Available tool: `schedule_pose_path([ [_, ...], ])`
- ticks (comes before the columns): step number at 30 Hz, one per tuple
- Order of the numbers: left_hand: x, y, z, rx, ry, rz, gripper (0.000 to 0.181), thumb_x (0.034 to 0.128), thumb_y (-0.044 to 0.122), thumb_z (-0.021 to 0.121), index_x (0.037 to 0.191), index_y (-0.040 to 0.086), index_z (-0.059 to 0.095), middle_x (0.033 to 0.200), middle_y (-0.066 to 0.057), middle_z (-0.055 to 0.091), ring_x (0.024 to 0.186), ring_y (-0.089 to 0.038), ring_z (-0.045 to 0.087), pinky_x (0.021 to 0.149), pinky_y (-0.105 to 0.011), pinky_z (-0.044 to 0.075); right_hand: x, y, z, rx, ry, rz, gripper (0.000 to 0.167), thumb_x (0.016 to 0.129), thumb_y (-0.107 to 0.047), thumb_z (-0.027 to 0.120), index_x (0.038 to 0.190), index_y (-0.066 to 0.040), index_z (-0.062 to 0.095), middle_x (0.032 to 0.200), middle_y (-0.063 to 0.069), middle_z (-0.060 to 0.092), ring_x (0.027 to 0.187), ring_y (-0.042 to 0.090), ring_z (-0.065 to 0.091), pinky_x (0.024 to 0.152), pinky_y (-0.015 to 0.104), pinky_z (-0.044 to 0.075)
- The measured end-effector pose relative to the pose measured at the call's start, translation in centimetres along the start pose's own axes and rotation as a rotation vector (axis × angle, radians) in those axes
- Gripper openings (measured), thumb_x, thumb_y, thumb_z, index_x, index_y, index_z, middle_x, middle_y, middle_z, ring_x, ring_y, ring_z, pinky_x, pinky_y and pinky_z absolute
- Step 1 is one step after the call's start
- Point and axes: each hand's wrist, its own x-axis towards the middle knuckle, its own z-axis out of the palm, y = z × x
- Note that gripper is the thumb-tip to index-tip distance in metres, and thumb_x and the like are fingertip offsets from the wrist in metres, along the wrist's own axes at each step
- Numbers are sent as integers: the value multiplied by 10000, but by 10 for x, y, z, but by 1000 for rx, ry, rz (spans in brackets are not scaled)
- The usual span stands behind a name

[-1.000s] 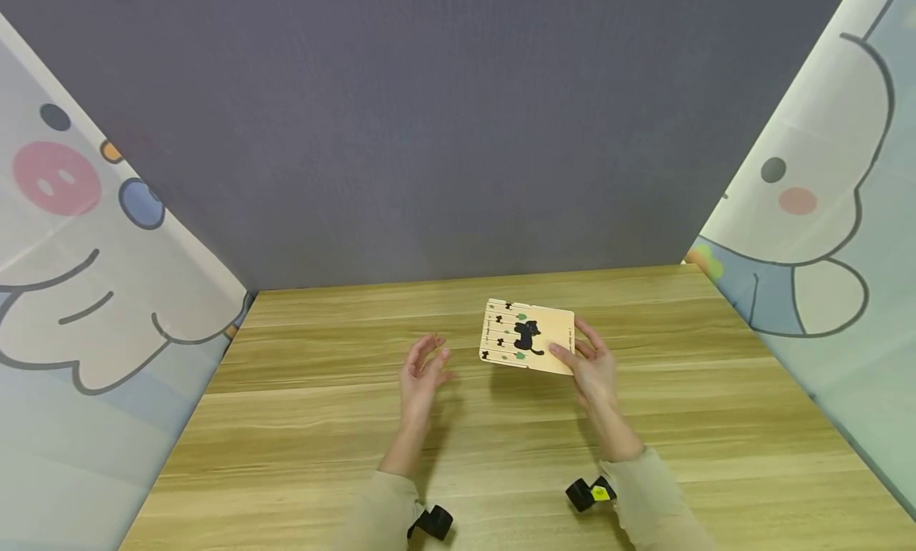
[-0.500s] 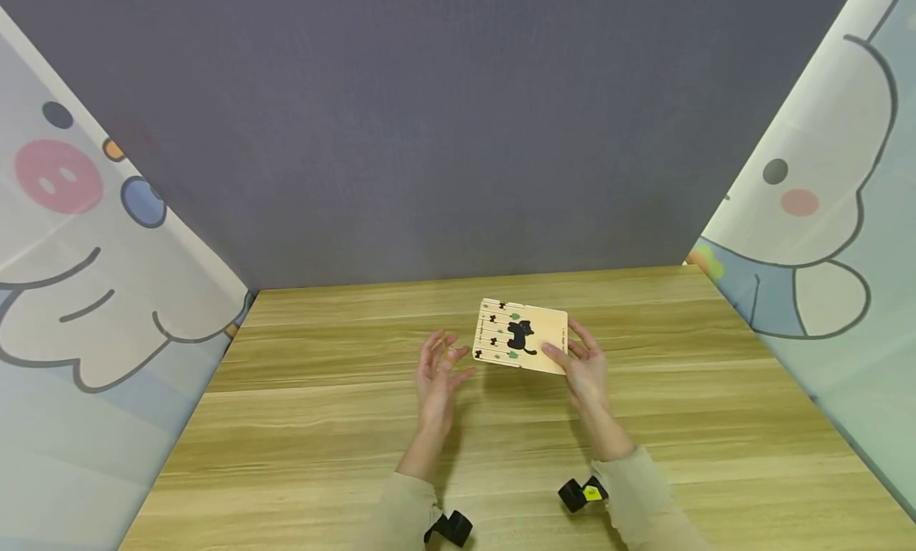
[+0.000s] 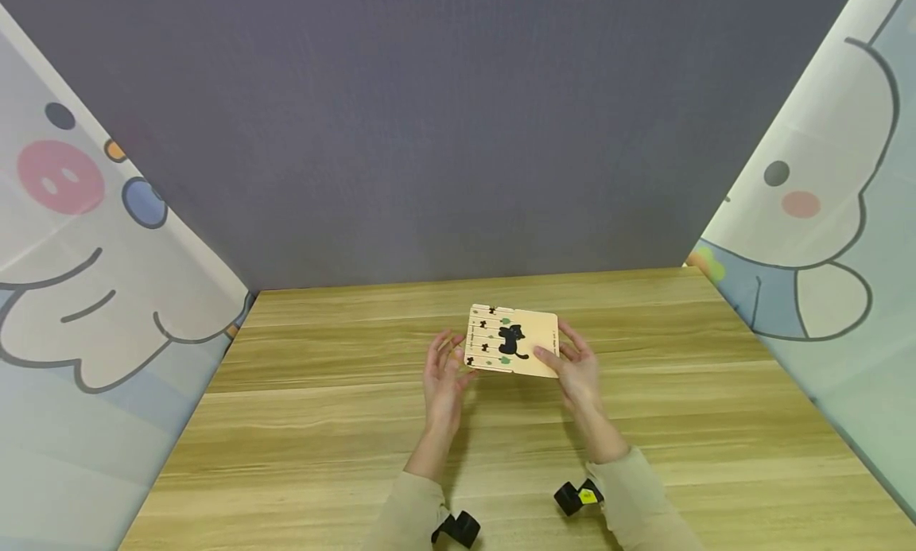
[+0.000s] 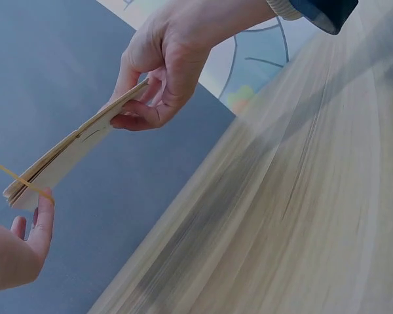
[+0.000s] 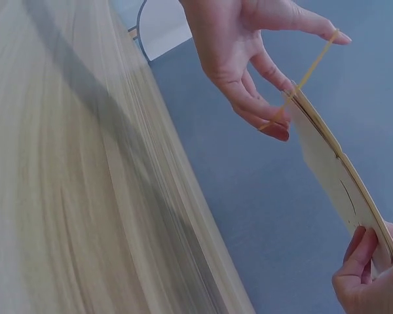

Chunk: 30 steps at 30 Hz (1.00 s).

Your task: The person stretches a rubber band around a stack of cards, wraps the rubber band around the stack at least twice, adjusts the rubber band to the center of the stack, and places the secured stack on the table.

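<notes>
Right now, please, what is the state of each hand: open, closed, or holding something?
Left hand: open, fingers spread, with a thin yellow band stretched across them.
Right hand: closed, holding the cat-print stack between thumb and fingers.

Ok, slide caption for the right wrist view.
Left hand holds a stretched yellow band at the end of cards the right hand grips.

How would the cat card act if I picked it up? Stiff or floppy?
Probably stiff: the cat card juts straight out from the right hand, with no sag showing. Likely light too, since it looks thin. Being flat with mostly straight sides, it probably wouldn't roll.
</notes>
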Motion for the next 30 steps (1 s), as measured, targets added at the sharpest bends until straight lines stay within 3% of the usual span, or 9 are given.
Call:
schedule_pose_path([
  [5, 1, 1, 0, 42, 6, -11, 429, 874, 49, 496, 1272, -9, 345, 1210, -125, 455, 1023, -221, 461, 611, -252, 456, -6, -11, 5, -42, -18, 111, 677, 751, 131, 605, 1344, -36, 324, 911, 66, 587, 712, 158, 638, 644, 234, 523],
  [10, 2, 2, -2, 48, -4, -21, 438, 864, 33, 488, 1276, -4, 345, 1251, -181, 412, 1062, -217, 420, 553, -190, 418, -3, -10, 2, -49, -52, 145, 668, 760, 158, 576, 1347, -33, 321, 977, 107, 578, 736, 163, 637, 662, 237, 522],
  [16, 4, 2, -5, 89, -9, -40, 483, 839, 66, 536, 1283, 2, 355, 1267, -181, 412, 1022, -178, 451, 451, -113, 343, -3, -7, -2, -147, -79, 70, 689, 709, 74, 682, 1318, -6, 372, 992, 139, 593, 750, 168, 633, 684, 286, 522],
  [20, 5, 2, -6, 93, -37, -36, 481, 838, 62, 538, 1280, 0, 360, 1290, -226, 372, 1015, -188, 447, 474, -126, 376, -3, -5, -4, -301, -99, -3, 696, 712, -9, 715, 1318, 4, 371, 1055, 220, 563, 802, 148, 616, 686, 250, 519],
  [23, 5, 2, -6, 95, -48, -40, 467, 840, 56, 534, 1275, 4, 371, 1290, -226, 372, 1024, -200, 442, 501, -150, 408, -3, -7, -4, -388, -122, -11, 672, 758, -17, 679, 1338, 1, 340, 1138, 258, 504, 882, 155, 591, 717, 230, 508],
  [30, 5, 4, -8, 93, -56, -49, 454, 850, 50, 534, 1272, -3, 376, 1258, -180, 422, 1027, -206, 446, 573, -207, 449, -2, -8, -6, -414, -179, -19, 579, 830, 22, 582, 1346, 11, 320, 1105, 256, 476, 846, 92, 586, 719, 220, 507],
])
